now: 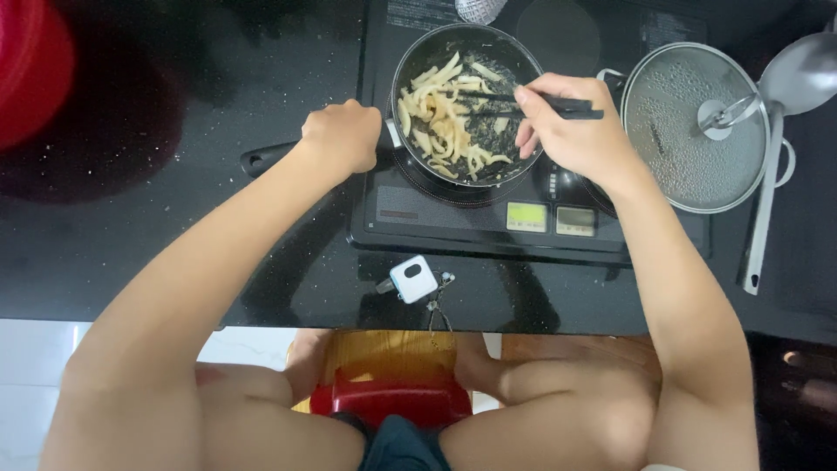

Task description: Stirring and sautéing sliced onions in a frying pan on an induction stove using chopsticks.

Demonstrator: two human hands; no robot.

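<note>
We are partway through cooking: the frying pan [462,105] sits on the left ring of the black induction cooker [488,218], and pale strips of food [440,118] lie spread across its dark base. The strips look soft and light, with no browning that we can make out, so we judge the cooking is under way rather than finished. The glass lid [693,126] is off, resting to the right of the pan over a second pot, its inside beaded with droplets. A metal ladle [785,113] lies against the lid's right side, unused.

Our left hand [342,135] is closed in a firm grip around the pan handle [270,157], just where it meets the pan's rim, steadying it; the far end of the handle sticks out to the left over the dark speckled surface [174,235]. Our right hand [571,126] has a pinching grip on a pair of dark chopsticks [523,105], fingers curled tight around them, with the tips reaching leftward into the strips near the middle of the pan.

Nearer us, a small white device [413,279] lies on the surface below the cooker.
</note>
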